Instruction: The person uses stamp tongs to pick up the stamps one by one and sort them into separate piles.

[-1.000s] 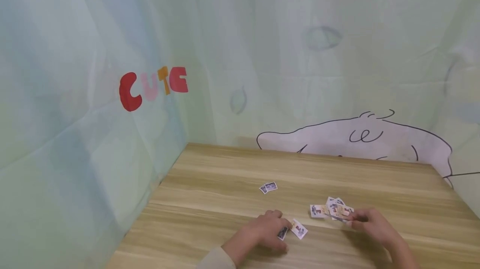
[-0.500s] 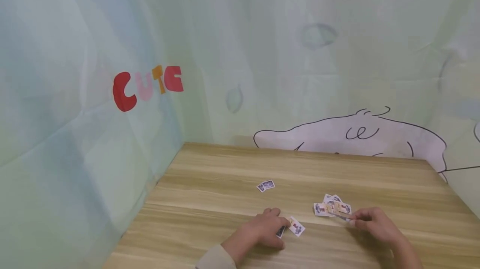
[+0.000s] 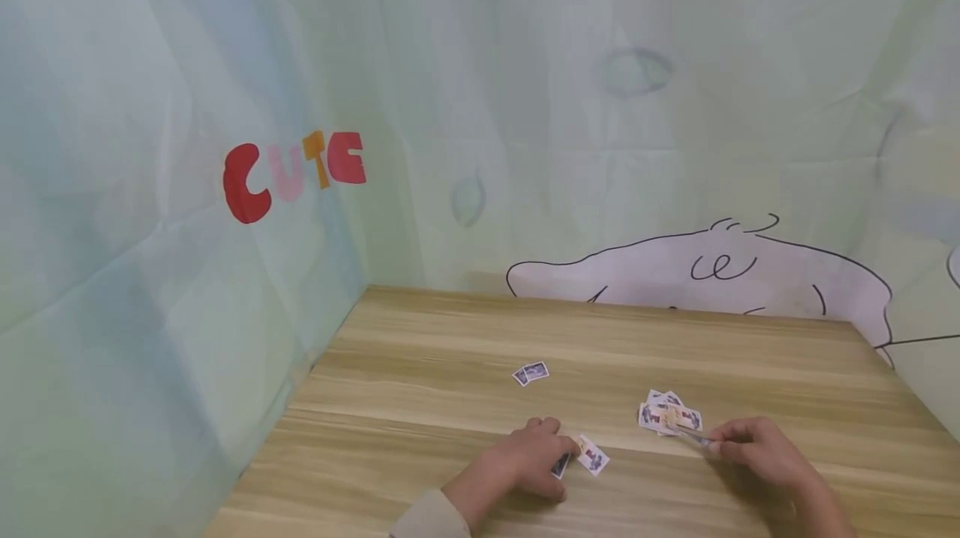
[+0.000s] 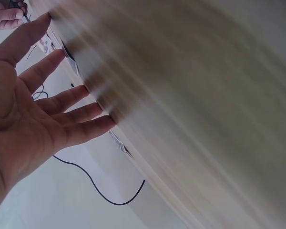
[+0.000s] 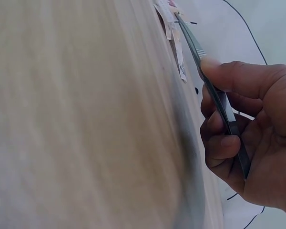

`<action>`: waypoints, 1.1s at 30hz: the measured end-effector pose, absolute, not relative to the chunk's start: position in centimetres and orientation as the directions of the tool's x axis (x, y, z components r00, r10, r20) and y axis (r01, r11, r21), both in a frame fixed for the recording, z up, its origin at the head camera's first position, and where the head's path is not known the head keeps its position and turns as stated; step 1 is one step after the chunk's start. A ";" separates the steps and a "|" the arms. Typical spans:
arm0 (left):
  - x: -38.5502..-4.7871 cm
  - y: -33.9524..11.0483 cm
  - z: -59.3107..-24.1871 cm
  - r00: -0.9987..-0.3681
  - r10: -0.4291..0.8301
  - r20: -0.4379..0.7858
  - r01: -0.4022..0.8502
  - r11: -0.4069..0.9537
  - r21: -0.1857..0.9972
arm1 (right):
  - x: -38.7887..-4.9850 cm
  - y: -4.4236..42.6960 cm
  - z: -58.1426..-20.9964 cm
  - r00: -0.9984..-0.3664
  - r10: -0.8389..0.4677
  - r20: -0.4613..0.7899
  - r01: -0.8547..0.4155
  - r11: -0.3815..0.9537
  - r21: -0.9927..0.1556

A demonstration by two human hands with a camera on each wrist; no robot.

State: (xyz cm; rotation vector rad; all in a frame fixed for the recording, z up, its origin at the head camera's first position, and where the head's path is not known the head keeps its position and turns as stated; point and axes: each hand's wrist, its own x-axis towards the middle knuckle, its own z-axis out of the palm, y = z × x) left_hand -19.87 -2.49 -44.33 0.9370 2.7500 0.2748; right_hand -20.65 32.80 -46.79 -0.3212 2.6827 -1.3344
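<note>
My right hand grips a pair of dark metal tweezers, thumb on one side and fingers curled round the other. The tweezers' tips reach the overlapping pile of small printed cards right of the table's middle; whether they pinch a card I cannot tell. Flat on the table with straight, spread fingers lies my left hand. Its index finger touches or nearly touches a light card, and a dark card shows partly under that hand. The left wrist view shows the left palm with fingertips at the tabletop.
Two overlapping dark cards lie farther back on the wooden table. A printed fabric backdrop rises along the table's far and left edges.
The leftmost card of the pile has slid right, so it overlaps the others more. My right hand has shifted slightly right with the tweezers. The left hand stays in place.
</note>
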 end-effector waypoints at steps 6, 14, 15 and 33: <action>-20.0 -2.4 -44.3 -0.773 0.616 -0.153 0.573 0.781 0.248 | -20.9 33.0 -46.9 -0.963 -0.268 -0.012 -0.152 0.584 -0.798; -20.1 -2.5 -44.2 -0.776 0.614 -0.142 0.579 0.784 0.226 | -21.3 32.5 -46.6 -0.959 -0.282 0.002 -0.183 0.619 -0.764; -20.1 -2.5 -44.2 -0.776 0.614 -0.142 0.580 0.784 0.222 | -21.4 32.4 -46.5 -0.959 -0.284 0.003 -0.185 0.618 -0.764; -19.9 -2.3 -44.3 -0.777 0.613 -0.142 0.573 0.783 0.242 | -21.0 32.4 -46.7 -0.966 -0.256 -0.029 -0.149 0.646 -0.749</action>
